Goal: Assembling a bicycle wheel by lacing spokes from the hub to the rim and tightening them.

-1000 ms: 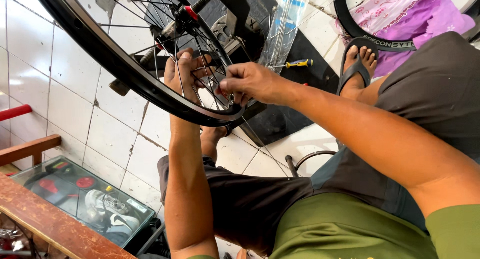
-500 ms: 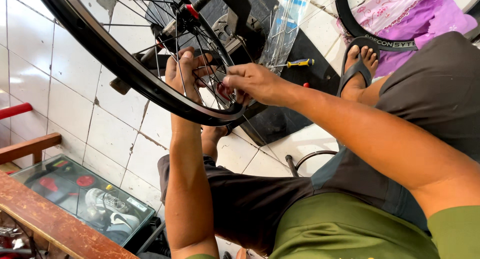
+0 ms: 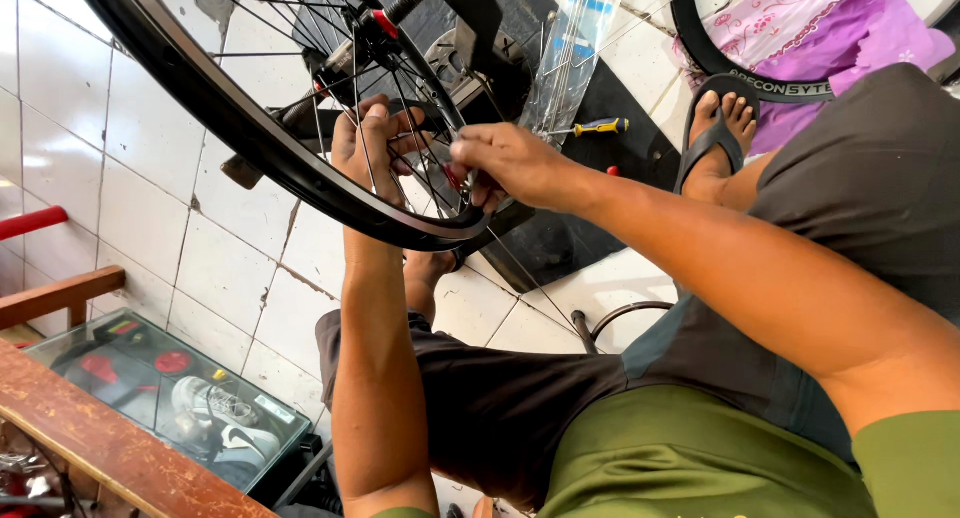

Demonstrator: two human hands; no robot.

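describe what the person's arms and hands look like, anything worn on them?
Both arms are bare from wrist to upper arm. The left hand and right hand wear no gloves, and no watch, ring or bracelet shows. Short olive-green sleeves show only at the bottom edge of the picture, clearest on the right arm.

Setting: a small bicycle repair workshop with a white tiled floor (image 3: 200, 258). A spoked bicycle wheel (image 3: 250, 148) sits in a black truing stand (image 3: 480, 38) at 12 o'clock, a spare tyre (image 3: 720, 63) lies at 1 o'clock, and a yellow-handled screwdriver (image 3: 600, 127) lies near centre, just right of the stand. At 8 o'clock a glass-topped case (image 3: 170, 398) holds small parts, beside a worn wooden bench edge (image 3: 100, 443).
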